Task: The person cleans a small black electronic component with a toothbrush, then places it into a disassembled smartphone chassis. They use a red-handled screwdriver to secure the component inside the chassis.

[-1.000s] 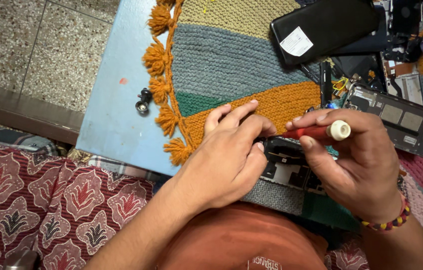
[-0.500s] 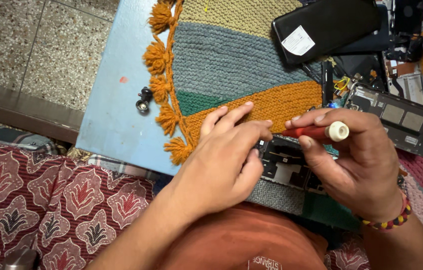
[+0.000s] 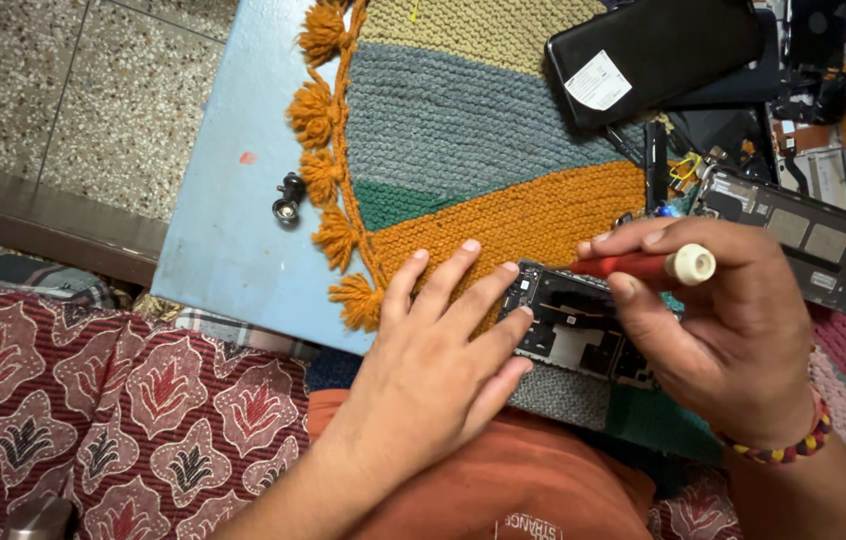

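Now the left hand lies flat with released fingers on the opened phone, while the right hand is grasping a red screwdriver over it.

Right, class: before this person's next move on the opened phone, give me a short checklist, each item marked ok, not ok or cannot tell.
1. Left hand steadies the opened phone: ok, its fingers lie flat on the phone's left end.
2. Right hand grips the screwdriver: ok, thumb and fingers close on the red handle.
3. Tip seated in a screw: cannot tell, the tip is hidden by fingers.
4. Phone lies flat on the mat: ok.
5. Loose part safe: not ok, it sits off the mat on the bare blue table.
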